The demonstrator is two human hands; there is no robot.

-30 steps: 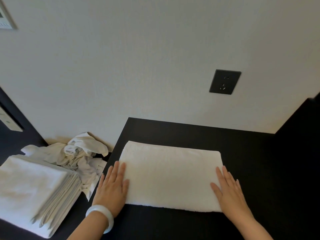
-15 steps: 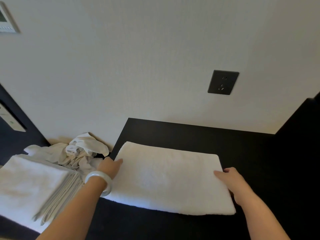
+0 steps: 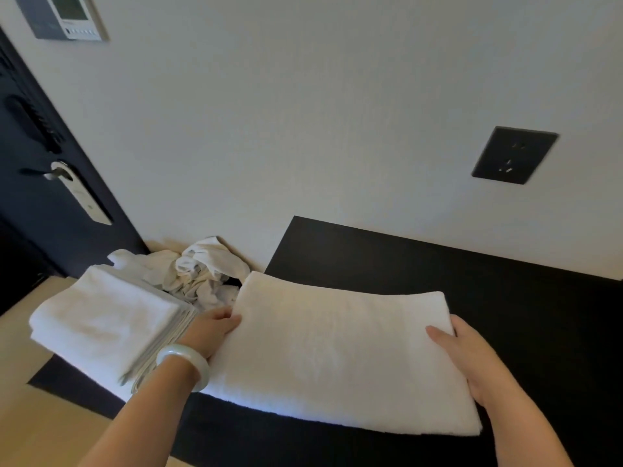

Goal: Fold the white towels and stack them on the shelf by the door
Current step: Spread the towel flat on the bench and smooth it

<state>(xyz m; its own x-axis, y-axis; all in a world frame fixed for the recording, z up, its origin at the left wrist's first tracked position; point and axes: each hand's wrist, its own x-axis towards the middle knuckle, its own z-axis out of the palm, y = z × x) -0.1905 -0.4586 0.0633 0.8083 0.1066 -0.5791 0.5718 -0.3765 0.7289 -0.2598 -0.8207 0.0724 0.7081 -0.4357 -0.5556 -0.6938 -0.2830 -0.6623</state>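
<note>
A folded white towel [image 3: 337, 348] is lifted off the black shelf top [image 3: 505, 298], sagging a little in the middle. My left hand [image 3: 210, 332] grips its left edge, thumb on top and fingers underneath. My right hand [image 3: 472, 358] holds the right edge the same way. To the left lies a stack of folded white towels [image 3: 101, 325], and behind it a crumpled heap of unfolded white towels [image 3: 199, 271] against the wall.
A dark door [image 3: 40, 197] with a silver handle plate [image 3: 81, 193] stands at the far left. On the white wall are a black socket [image 3: 514, 155] and a control panel [image 3: 67, 15]. A pale bangle [image 3: 183, 362] circles my left wrist. Light wood floor shows lower left.
Both hands went from lying flat on the towel's ends to gripping its side edges. The towel has come up off the shelf and shifted left toward the stack; the view turned left.
</note>
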